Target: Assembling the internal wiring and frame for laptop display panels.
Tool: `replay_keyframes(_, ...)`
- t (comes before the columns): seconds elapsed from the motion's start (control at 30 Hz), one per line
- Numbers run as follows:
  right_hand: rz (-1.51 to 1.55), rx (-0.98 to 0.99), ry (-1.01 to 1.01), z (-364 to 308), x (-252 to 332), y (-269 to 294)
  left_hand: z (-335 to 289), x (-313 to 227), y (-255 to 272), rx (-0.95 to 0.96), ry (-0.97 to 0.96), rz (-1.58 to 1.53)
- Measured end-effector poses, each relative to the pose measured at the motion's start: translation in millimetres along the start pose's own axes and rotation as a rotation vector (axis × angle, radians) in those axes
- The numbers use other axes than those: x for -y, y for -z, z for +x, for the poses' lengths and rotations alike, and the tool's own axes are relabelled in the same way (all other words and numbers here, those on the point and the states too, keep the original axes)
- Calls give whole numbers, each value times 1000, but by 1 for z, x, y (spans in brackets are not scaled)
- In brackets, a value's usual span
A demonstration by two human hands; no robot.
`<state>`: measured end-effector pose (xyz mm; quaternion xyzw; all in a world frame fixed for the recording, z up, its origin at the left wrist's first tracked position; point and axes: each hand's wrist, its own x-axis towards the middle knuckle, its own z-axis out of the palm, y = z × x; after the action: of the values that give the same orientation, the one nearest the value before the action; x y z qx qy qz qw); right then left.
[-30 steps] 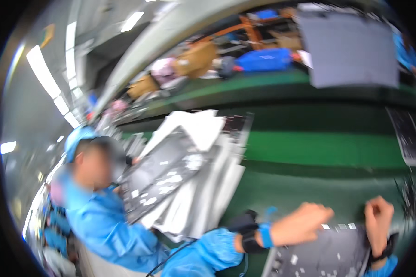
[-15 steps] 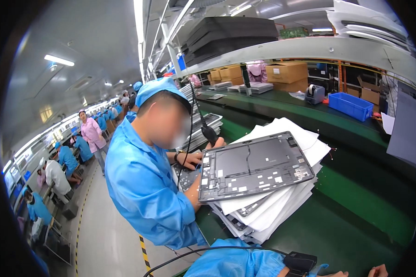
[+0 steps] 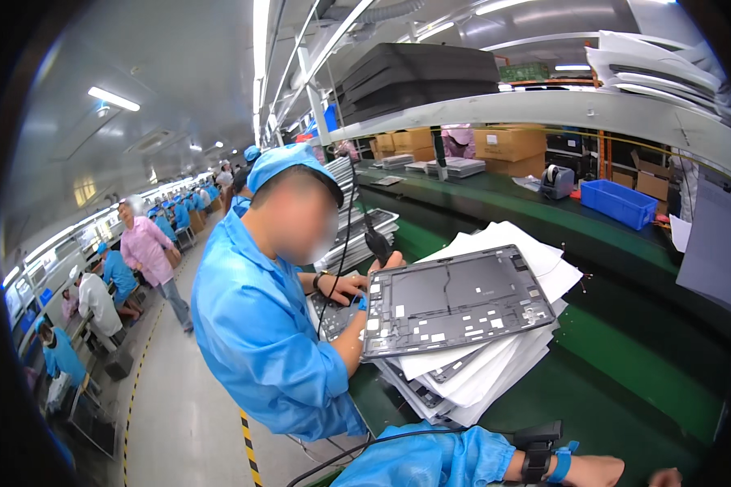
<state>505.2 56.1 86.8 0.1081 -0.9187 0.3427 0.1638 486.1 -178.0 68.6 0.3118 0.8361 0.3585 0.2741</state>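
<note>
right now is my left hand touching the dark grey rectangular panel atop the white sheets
Apart: the head view shows green table between the left hand and panel.

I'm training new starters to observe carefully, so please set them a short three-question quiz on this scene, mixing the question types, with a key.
1. Multiple choice: what lies on top of the stacked white sheets?
A) a cardboard box
B) a dark flat panel
C) a cap

2. True or false: a blue band circles the wrist of the camera wearer's left hand.

3. Fill the gap: the open plastic bin toward the right of the picture is coloured ____.

Key: 1. B; 2. True; 3. blue.
</note>
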Motion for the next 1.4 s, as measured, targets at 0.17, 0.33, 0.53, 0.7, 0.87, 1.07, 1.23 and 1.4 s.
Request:
replay_keyframes(0.17, 231, -569, -31, 0, -73, -24, 8, -4, 77, -481, -24, 138)
replay_keyframes(0.33, 364, -418, -26, 14, 12, -47, 58, 92, 199, -846, 271, 481)
replay_keyframes(0.53, 352, -376, 163, 2, 13, -40, 121, 179, 284, -1050, 50, 516)
replay_keyframes(0.7, 545, -247, 197, -9, 16, -42, 165, 158, 264, -1175, -73, 509)
replay_keyframes(0.87, 506, -136, 276, -11, 17, -33, 230, 0, 150, -905, -175, 336)
replay_keyframes(1.07, 505, -138, 321, -11, 21, -38, 350, -28, 99, -852, -76, 384)
replay_keyframes(1.23, 468, -215, 322, -18, 20, -39, 361, -33, 86, -898, 117, 548)
replay_keyframes(1.4, 484, -213, 347, -20, 18, -28, 342, -73, 83, -767, 313, 625)
